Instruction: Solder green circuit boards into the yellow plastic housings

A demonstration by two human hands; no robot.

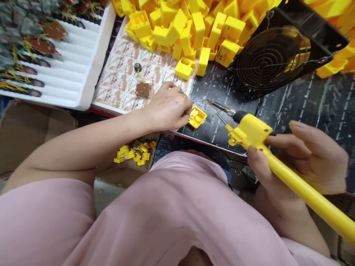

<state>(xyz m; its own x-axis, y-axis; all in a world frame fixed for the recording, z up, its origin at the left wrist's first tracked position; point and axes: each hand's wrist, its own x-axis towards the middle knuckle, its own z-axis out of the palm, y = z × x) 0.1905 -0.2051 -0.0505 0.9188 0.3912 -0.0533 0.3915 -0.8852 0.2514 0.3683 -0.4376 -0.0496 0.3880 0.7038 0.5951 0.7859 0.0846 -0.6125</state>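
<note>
My left hand [173, 105] rests on the worktable, its fingers curled closed at the left edge of a small open yellow plastic casing [199, 118]. The fingers hide that edge of the casing. My right hand [302, 159] holds a yellow soldering iron [253, 131], with its thumb against the body below the metal tip. The tip points left and stays apart from the casing. Left of my left hand lie a brown circuit board [142, 89] and a small round black part [138, 67], with thin wires between them.
Many yellow plastic casings [184, 33] are heaped along the back. A black fan [273, 55] with a wire guard stands at the back right. At the left, a white foam tray [83, 62] holds wired parts. Below the table edge, an open carton holds small yellow pieces [135, 151].
</note>
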